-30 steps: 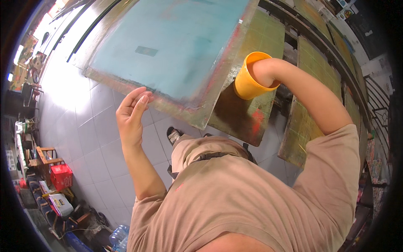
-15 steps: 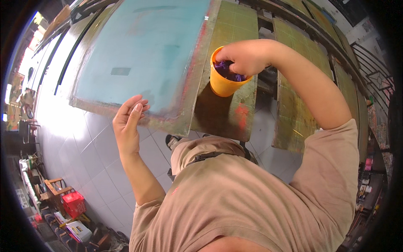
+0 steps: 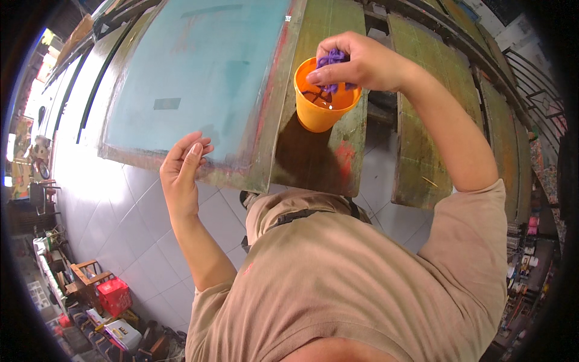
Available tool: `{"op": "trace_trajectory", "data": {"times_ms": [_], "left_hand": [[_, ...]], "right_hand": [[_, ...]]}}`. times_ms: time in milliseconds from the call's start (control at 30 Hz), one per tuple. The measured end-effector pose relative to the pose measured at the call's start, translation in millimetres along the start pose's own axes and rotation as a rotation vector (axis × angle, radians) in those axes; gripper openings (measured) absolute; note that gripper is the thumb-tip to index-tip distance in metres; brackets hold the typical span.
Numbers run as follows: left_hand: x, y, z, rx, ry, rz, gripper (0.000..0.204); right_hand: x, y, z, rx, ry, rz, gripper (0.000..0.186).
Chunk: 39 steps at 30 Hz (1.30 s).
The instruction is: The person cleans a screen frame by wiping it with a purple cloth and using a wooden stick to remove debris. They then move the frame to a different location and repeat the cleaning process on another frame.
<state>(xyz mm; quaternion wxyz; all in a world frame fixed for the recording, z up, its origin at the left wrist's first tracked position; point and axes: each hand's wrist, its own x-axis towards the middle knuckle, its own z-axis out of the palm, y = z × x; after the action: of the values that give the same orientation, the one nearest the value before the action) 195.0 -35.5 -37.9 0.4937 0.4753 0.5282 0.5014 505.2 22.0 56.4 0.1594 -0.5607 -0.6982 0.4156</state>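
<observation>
My right hand (image 3: 356,63) is closed round a bunched purple cloth (image 3: 330,58), held at the mouth of an orange cup-shaped bucket (image 3: 319,120). Strands of the cloth hang into the bucket, where liquid shows with a small glint. The bucket stands on a stained greenish board, just right of a framed screen (image 3: 199,78) with a pale blue mesh. Over the screen's near edge hovers my left hand (image 3: 184,163), its fingers loosely curved and apart, with nothing in it. A small dark grey rectangle (image 3: 167,104) marks the mesh.
More long stained boards (image 3: 422,120) lie to the right, with gaps between them. Grey floor tiles (image 3: 139,223) show below the screen's near edge. At lower left are a red box (image 3: 114,295), a wooden chair (image 3: 89,273) and assorted clutter. A metal railing (image 3: 531,90) stands at far right.
My right hand has risen from inside the bucket, lifting the purple cloth to the rim. My left hand has hardly moved. The view has shifted slightly.
</observation>
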Motion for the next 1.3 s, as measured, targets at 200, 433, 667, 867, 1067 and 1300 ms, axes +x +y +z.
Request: {"op": "trace_trajectory", "data": {"times_ms": [200, 433, 667, 867, 1067, 1300], "left_hand": [[0, 0, 0, -0.009, -0.011, 0.013, 0.029], [2, 1, 4, -0.016, -0.028, 0.012, 0.028], [14, 11, 46, 0.098, -0.179, 0.175, 0.028], [37, 45, 120, 0.477, -0.286, 0.560, 0.031], [49, 50, 141, 0.429, -0.353, 0.431, 0.021], [55, 52, 156, -0.057, -0.412, 0.362, 0.011]], "right_hand": [[5, 8, 4, -0.141, 0.048, -0.162, 0.023], [6, 18, 4, -0.082, 0.029, -0.241, 0.031], [1, 1, -9, -0.093, 0.080, -0.161, 0.021], [-4, -15, -15, 0.008, 0.152, -0.273, 0.018], [-4, -2, -10, 0.224, 0.279, -0.382, 0.018], [4, 13, 17, 0.749, 0.501, -0.376, 0.023]]}}
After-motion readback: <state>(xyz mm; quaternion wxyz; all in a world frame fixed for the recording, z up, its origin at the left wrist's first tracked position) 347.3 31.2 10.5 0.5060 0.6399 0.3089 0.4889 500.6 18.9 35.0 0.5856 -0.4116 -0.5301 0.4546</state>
